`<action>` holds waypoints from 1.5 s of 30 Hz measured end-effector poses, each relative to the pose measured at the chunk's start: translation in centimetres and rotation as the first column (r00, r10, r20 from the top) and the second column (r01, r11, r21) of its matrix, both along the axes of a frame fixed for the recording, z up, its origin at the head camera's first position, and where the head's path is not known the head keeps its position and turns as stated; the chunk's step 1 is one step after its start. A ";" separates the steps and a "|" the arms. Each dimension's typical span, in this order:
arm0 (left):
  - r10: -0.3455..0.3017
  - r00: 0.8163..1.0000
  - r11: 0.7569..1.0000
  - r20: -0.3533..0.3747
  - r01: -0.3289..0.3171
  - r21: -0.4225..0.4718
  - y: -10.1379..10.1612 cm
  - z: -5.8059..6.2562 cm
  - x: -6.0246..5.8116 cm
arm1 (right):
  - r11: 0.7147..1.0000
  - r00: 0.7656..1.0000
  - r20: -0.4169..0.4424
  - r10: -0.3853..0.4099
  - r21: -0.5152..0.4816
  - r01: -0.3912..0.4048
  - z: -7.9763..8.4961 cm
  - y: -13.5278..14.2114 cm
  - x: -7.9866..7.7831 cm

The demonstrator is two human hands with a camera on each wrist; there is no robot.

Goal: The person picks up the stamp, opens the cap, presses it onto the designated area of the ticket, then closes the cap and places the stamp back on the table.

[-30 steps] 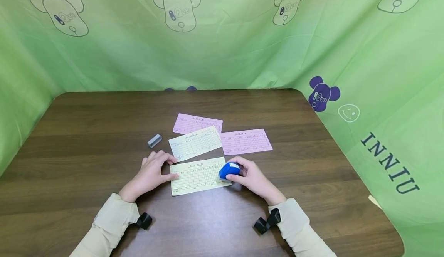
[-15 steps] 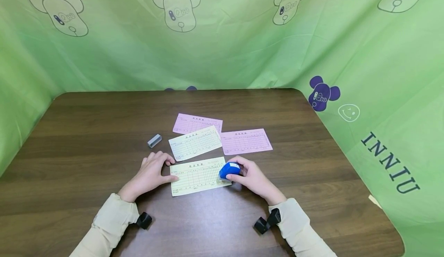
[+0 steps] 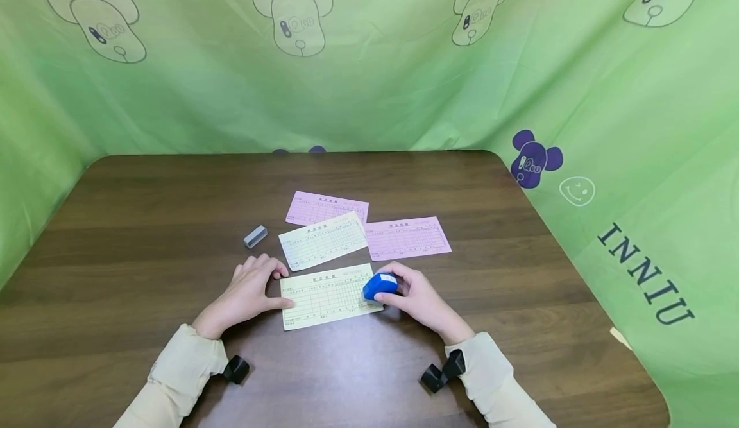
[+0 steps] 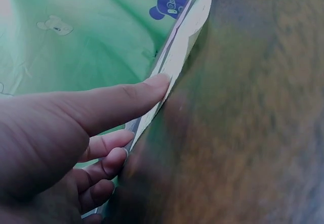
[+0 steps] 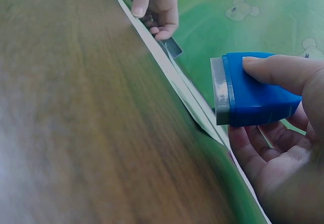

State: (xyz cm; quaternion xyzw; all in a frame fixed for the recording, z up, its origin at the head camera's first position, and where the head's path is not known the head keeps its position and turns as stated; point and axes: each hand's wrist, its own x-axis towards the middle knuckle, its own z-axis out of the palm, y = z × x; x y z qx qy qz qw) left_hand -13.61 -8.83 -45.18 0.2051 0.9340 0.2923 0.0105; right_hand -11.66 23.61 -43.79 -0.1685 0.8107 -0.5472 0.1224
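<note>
A blue stamp (image 3: 380, 286) with a pale, translucent base is in my right hand (image 3: 420, 299), the thumb on one side and the fingers on the other. Its base (image 5: 220, 91) is close over the right end of a pale yellow-green printed slip (image 3: 323, 303). My left hand (image 3: 245, 293) lies at the slip's left end. The straight left thumb (image 4: 158, 82) presses on its edge, while the other fingers are bent near its upper left corner. A bluish-white slip (image 3: 320, 242) lies just beyond, and beside it is a small grey cap-like block (image 3: 255, 237).
Two pink printed slips, a back one (image 3: 314, 206) and a right one (image 3: 410, 238), adjoin the bluish-white slip on the brown wooden table (image 3: 144, 222). A green patterned cloth (image 3: 369, 94) hangs behind the table and along its sides. Black wrist devices (image 3: 237, 369) are strapped to both sleeves.
The left fingertips have drawn back slightly from the corner of the bluish-white slip. The right hand and stamp stay over the same spot. The head view has shifted a little.
</note>
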 end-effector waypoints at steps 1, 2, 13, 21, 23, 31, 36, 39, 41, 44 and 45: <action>-0.001 1.000 1.000 0.000 0.001 0.000 0.0 0.0 0.0 | 1.000 1.000 0.000 -0.001 0.000 0.001 0.0 0.0 0.0; -0.002 1.000 1.000 0.000 0.002 -0.001 0.0 0.0 -0.1 | 1.000 1.000 0.002 -0.001 0.000 0.001 0.1 0.0 0.0; -0.016 1.000 1.000 0.012 0.017 -0.006 0.0 0.1 0.0 | 1.000 1.000 0.009 -0.003 0.014 0.003 -0.1 0.1 -0.1; -0.008 1.000 1.000 0.020 0.008 -0.002 0.1 0.4 0.1 | 1.000 1.000 0.010 -0.001 0.010 0.001 0.0 0.0 -0.1; -0.011 1.000 1.000 0.024 0.011 -0.013 0.1 0.5 0.1 | 1.000 1.000 0.008 0.000 0.009 0.000 0.0 0.0 -0.1; -0.045 0.999 0.997 0.023 0.046 -0.065 0.1 0.6 0.1 | 1.000 1.000 -0.003 0.001 0.003 -0.001 -0.2 0.1 -0.1; -0.075 0.997 0.995 0.006 0.075 -0.067 0.0 0.5 0.1 | 1.000 1.000 -0.006 -0.003 0.001 0.003 -0.3 0.1 -0.1; -0.067 0.998 0.998 0.006 0.067 -0.017 -0.1 0.3 0.0 | 1.000 1.000 0.000 -0.006 0.011 0.006 -0.3 0.1 -0.1; -0.056 0.998 0.998 0.008 0.056 0.023 -0.2 0.2 -0.2 | 1.000 1.000 0.002 -0.006 0.010 0.006 -0.3 0.1 -0.1; -0.048 0.999 0.996 0.009 0.047 0.069 -0.3 0.2 -0.3 | 1.000 1.000 0.001 -0.003 -0.003 0.003 -0.3 0.0 -0.1; -0.048 0.999 0.996 0.012 0.047 0.078 -0.3 0.1 -0.4 | 1.000 1.000 0.001 -0.001 -0.010 0.001 -0.2 0.0 0.0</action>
